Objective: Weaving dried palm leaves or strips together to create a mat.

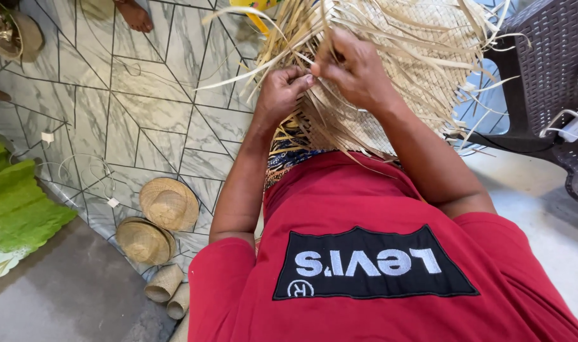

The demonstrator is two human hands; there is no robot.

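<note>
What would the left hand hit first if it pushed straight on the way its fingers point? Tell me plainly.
The left hand points up and right; its fingertips already meet the right hand among the loose pale straw strips of the half-woven straw mat. Depth is unclear.

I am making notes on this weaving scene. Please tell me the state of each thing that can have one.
Woven straw mat: unfinished, loose strips sticking out at its edges.
Left hand: grip pinched shut on straw strips.
Right hand: fingers closed on straw strips.
Two straw hats: finished, lying on the floor, overlapping.
Small woven cylinders: lying on their sides.
</note>
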